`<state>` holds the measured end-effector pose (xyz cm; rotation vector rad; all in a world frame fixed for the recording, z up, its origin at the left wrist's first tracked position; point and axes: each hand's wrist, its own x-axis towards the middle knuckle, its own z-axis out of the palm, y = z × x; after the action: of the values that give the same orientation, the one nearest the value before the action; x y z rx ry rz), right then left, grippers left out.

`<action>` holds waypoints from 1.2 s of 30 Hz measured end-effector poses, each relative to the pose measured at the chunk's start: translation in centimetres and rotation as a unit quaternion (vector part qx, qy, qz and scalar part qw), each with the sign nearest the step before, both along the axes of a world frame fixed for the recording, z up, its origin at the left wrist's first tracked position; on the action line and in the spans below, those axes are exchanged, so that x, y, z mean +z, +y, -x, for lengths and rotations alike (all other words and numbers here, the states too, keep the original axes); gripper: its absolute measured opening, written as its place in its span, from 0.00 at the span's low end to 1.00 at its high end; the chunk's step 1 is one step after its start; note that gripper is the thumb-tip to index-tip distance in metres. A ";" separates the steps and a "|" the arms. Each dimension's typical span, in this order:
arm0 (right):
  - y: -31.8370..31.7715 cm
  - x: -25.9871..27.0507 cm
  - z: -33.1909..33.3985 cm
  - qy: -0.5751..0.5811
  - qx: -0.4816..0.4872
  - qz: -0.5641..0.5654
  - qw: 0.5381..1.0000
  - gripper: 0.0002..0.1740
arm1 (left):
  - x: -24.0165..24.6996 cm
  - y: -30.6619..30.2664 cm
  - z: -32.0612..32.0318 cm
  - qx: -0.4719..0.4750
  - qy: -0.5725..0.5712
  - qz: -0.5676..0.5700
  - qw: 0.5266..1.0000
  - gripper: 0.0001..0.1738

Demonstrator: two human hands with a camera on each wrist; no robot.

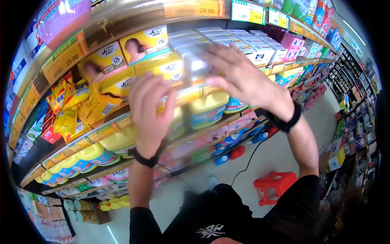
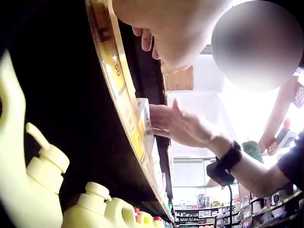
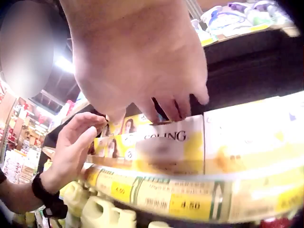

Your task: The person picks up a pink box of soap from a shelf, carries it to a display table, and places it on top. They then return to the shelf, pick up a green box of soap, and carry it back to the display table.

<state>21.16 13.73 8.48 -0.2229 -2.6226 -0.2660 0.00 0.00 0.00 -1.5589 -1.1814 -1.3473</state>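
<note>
My right hand (image 1: 248,79) reaches over the shelf front, blurred, with its fingers extended over a pale box (image 1: 199,65) in the front row. Seen from the right wrist, those fingers come down right at the top edge of a white and yellow box (image 3: 192,142) lettered in black. To the left, my left hand (image 1: 151,112) hovers before the shelf edge with loosely bent fingers and nothing in them. Closest to it is a yellow box (image 1: 160,70) with a woman's picture on similar boxes behind. Both wrists wear black bands.
Yellow snack-like packets (image 1: 77,99) lie left of the boxes. Price tags line the shelf lip (image 3: 156,194). On the shelf below stand pale yellow jugs (image 1: 209,109). A red stool (image 1: 274,187) stands on the floor, and a black cable (image 1: 247,162) hangs near the right arm.
</note>
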 end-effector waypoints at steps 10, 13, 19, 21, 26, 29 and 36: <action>-3.7 -22.1 -8.4 0.125 0.086 0.233 0.961 0.11 | -18.8 -5.3 -9.0 -0.005 -0.166 0.253 0.953 0.17; -4.6 -31.4 -10.1 0.132 0.048 0.355 0.924 0.08 | -27.1 -6.6 -13.6 0.007 -0.223 0.374 0.900 0.18; -6.1 -38.9 -13.8 0.084 -0.020 0.464 0.881 0.06 | -29.7 -8.4 -17.9 -0.012 -0.270 0.469 0.841 0.18; -5.6 -42.2 -14.3 0.055 0.011 0.442 0.895 0.07 | -29.3 -8.4 -18.0 0.035 -0.277 0.494 0.824 0.18; -5.4 -44.7 -15.6 -0.090 0.152 0.471 0.864 0.11 | -31.3 -8.9 -19.7 0.106 -0.344 0.443 0.821 0.18; -5.8 -43.9 -14.4 -0.211 0.195 0.448 0.847 0.14 | -32.6 -10.6 -21.1 0.090 -0.431 0.472 0.764 0.18; -9.9 -40.6 -10.5 -0.207 0.280 0.507 0.789 0.17 | -32.6 -13.7 -21.9 0.031 -0.367 0.479 0.797 0.14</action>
<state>31.65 3.80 -32.08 0.3189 -2.8030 1.4691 21.86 -13.68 -32.62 -1.5863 -2.6939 -1.4256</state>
